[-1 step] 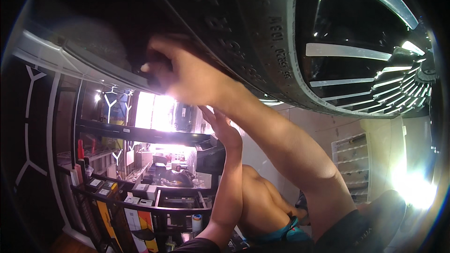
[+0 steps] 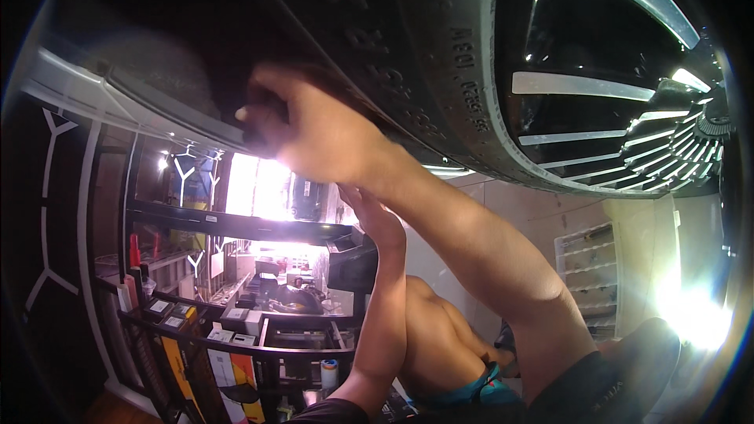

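Observation:
My right hand (image 2: 326,129) reaches up into the dark gap beside a black car tire (image 2: 444,55), next to the wheel-arch edge (image 2: 157,106). Its fingers are curled and one pale fingertip shows; whatever they grip is lost in shadow. Below that wrist is my left hand (image 2: 381,220), its fingers fairly straight and pointing up, with their tips partly hidden behind the right hand. I see nothing held in it. A spoked wheel (image 2: 581,85) with bright metal-faced spokes fills the upper right, inside the tire.
A black shelf rack (image 2: 251,228) with boxes and small parts stands at the left. Beyond the dark panel (image 2: 47,212) with light strips is a wooden floor patch. A slatted grate (image 2: 587,275) lies right of my forearm, near a glaring lamp (image 2: 699,318). My bare knee (image 2: 436,330) is below.
My right hand has shifted very slightly at the wrist, covering a little more of the left fingertips. The tire and wheel look the same.

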Motion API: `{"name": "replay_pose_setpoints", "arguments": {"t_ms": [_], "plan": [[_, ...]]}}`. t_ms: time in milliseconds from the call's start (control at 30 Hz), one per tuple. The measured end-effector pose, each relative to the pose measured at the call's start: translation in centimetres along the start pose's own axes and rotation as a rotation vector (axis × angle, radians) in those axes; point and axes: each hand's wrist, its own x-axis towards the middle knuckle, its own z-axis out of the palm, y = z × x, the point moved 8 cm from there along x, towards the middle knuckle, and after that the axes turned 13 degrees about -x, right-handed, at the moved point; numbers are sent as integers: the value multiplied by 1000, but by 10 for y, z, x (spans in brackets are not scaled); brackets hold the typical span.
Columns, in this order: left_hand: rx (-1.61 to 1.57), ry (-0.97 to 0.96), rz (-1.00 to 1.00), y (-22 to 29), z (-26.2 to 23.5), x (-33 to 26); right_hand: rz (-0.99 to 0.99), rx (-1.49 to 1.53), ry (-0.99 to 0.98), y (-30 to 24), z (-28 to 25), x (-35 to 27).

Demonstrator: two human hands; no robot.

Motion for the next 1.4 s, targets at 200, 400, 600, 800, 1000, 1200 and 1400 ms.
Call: {"name": "replay_pose_setpoints", "arguments": {"t_ms": [200,400,600,800,1000,1200,1400], "plan": [[35,-44,3,-20,4,1,119,-80,-18,-9,-3,-9],[27,-38,7,-16,4,1,56,-86,90,-11,-14,-13],[23,-12,2,-9,2,-2,-92,-63,213,-10,-16,-3],[128,3,42,-3,-2,-1,-255,-79,267,-9,-15,4],[-67,19,-83,-11,-4,-4,-429,-31,285,-11,-11,5],[179,-32,-11,-4,-4,0,-437,14,253,-13,-11,4],[3,82,-115,-1,-8,-4,-440,21,234,-15,-9,6]]}}
